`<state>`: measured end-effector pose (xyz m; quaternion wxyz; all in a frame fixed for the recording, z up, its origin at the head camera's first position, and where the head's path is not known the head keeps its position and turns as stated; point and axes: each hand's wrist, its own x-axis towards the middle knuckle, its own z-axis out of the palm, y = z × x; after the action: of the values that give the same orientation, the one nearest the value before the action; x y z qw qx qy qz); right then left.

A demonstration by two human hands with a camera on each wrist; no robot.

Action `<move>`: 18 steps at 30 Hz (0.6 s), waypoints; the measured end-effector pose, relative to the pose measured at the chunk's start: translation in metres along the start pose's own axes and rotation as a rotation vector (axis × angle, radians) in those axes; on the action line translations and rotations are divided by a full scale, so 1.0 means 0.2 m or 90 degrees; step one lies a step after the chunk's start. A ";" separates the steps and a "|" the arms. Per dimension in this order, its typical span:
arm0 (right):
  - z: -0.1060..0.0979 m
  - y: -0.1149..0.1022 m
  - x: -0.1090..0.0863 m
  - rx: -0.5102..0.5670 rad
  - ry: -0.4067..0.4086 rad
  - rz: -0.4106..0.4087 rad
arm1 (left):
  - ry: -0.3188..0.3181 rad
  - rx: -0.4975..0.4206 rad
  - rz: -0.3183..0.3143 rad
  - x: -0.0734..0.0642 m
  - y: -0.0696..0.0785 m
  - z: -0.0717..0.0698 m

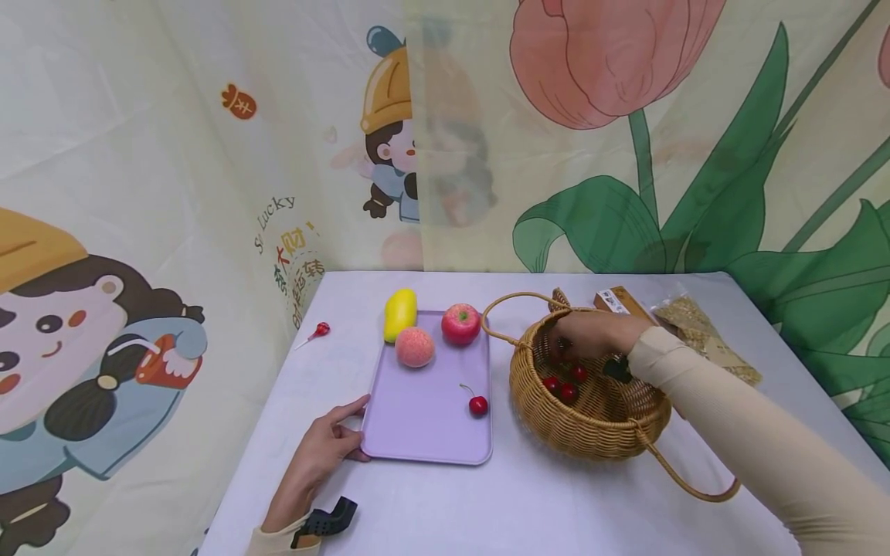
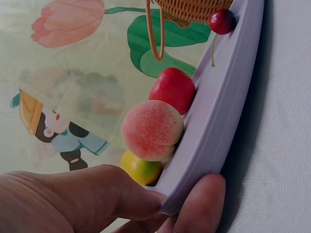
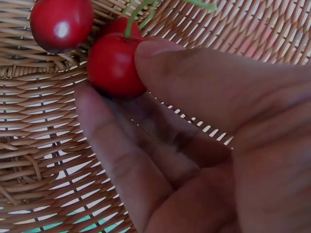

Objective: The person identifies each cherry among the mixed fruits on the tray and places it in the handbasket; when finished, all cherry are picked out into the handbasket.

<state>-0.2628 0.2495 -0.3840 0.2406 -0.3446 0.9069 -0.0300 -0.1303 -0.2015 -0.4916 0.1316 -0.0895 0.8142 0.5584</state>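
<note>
My right hand (image 1: 591, 333) reaches down inside a wicker basket (image 1: 577, 436). In the right wrist view its thumb and a finger pinch a red cherry (image 3: 115, 65) with a green stem; another cherry (image 3: 62, 24) lies beside it. Several cherries (image 1: 568, 394) show in the basket in the head view. With thumb and fingers, my left hand (image 1: 321, 452) grips the left edge of a lilac tray (image 1: 424, 432). On the tray are a peach (image 1: 415, 347), a red apple (image 1: 461, 324) and one cherry (image 1: 478, 406). A yellow mango (image 1: 400, 315) leans at its back left corner.
A red-wrapped lollipop (image 1: 321, 330) lies left of the tray. Behind the basket are a brown box (image 1: 622, 301) and a clear bag of grain-like pieces (image 1: 705, 333). The basket's front handle (image 1: 688, 486) hangs out to the right. A printed curtain (image 1: 459, 239) stands behind the table.
</note>
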 end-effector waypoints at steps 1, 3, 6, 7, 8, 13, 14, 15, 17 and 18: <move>0.00 0.00 0.00 0.007 -0.004 0.008 | 0.001 -0.001 0.000 0.00 0.00 0.00; 0.01 0.01 0.01 0.016 -0.017 0.023 | 0.001 -0.004 0.001 0.00 0.00 0.00; 0.01 0.01 0.03 0.016 -0.040 0.040 | 0.002 -0.005 -0.001 0.00 0.00 0.00; 0.01 0.00 0.03 0.014 -0.049 0.044 | 0.003 -0.004 -0.002 0.00 0.00 0.00; 0.01 0.00 0.03 0.009 -0.056 0.049 | 0.002 -0.006 -0.002 0.00 0.00 0.00; 0.01 0.00 0.03 0.001 -0.070 0.061 | 0.002 -0.015 0.002 0.00 -0.01 0.00; 0.01 0.00 0.03 0.003 -0.070 0.065 | 0.000 -0.016 0.005 0.00 -0.01 0.01; 0.02 0.00 0.03 0.007 -0.071 0.069 | -0.001 -0.015 0.007 0.00 -0.01 0.01; 0.02 0.00 0.03 0.012 -0.071 0.073 | -0.001 -0.015 0.008 0.00 -0.01 0.01; 0.02 0.01 0.03 0.013 -0.070 0.074 | -0.001 -0.014 0.007 0.00 -0.01 0.01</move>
<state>-0.2646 0.2476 -0.3907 0.2947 -0.2902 0.9104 -0.0064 -0.1295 -0.2010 -0.4936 0.1280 -0.0863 0.8083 0.5681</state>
